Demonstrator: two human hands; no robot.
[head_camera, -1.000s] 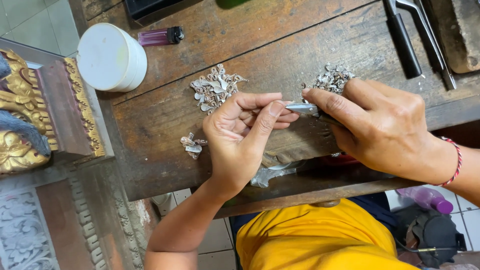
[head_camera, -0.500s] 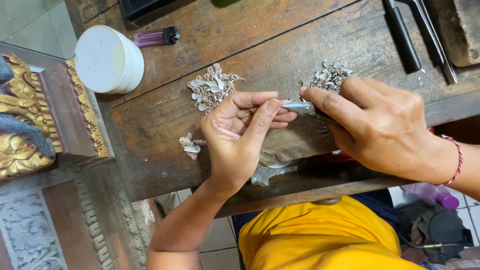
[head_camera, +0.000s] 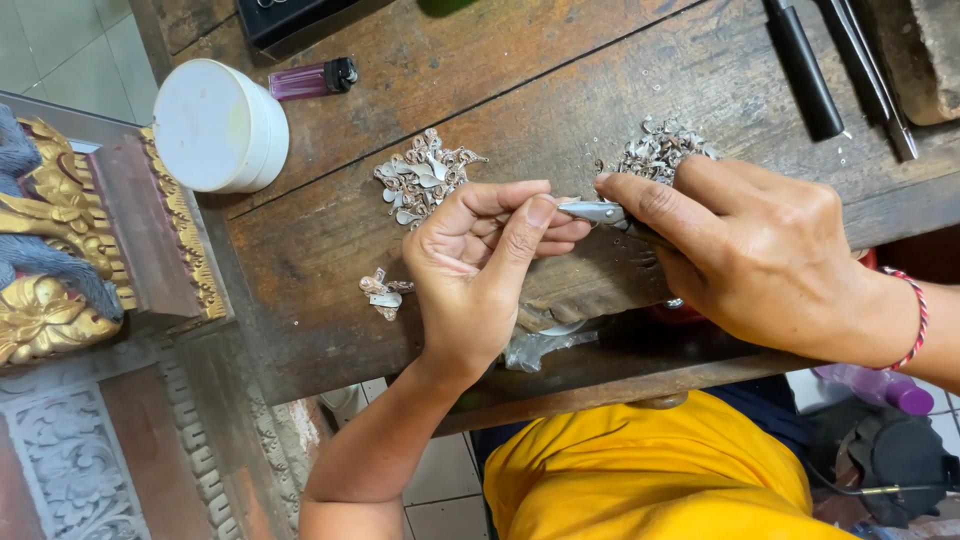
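**A:** Big worn wooden bench (head_camera: 600, 90), white round tub (head_camera: 215, 125) top left, purple lighter (head_camera: 310, 78) beside it. How far along, you reckon?

**B:** Midway, I'd guess. Two heaps of small silver pieces, one (head_camera: 425, 180) by the left hand (head_camera: 470, 280), another (head_camera: 655, 150) behind the right hand (head_camera: 760, 255), plus a tiny cluster (head_camera: 383, 293) apart.

**A:** Hands?

**B:** Right is closed around slim metal pliers (head_camera: 595, 212). Left pinches something at their tip, too small to make out.
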